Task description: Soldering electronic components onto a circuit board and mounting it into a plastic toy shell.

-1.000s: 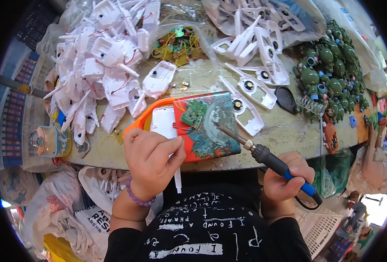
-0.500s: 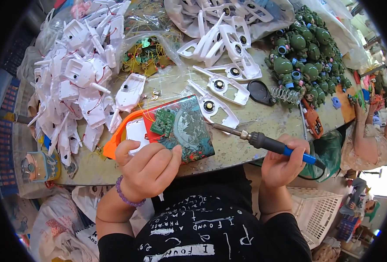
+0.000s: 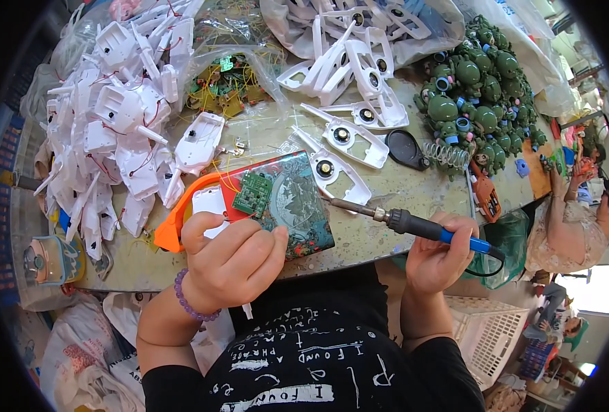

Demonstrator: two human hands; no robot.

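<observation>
Compared with half a second ago, the soldering iron sits a little lower and nearer the body, its tip now just off the right edge of the dark patterned pad rather than over it, and the left hand has closed further over the white plastic piece.

The left hand pinches that white piece between thumb and curled fingers at the near edge of the table, with a purple bead bracelet on the wrist. The right hand is wrapped around the iron's blue handle (fingers pressed tight together). A small green circuit board lies on the pad, just beside the white piece, and thin wires run between them. An orange plastic frame curves around the white piece on its left.

Around them: a heap of white plastic shells at the left, more white shells with round holes beyond the pad, a clear bag of green boards and wires, a pile of green round toy parts at the right, and a black oval piece. The left hand hides the lower part of the white piece.

The iron's long axis runs left to right, slightly tilted: the metal tip points left and a bit away from the person, the handle trails right.
</observation>
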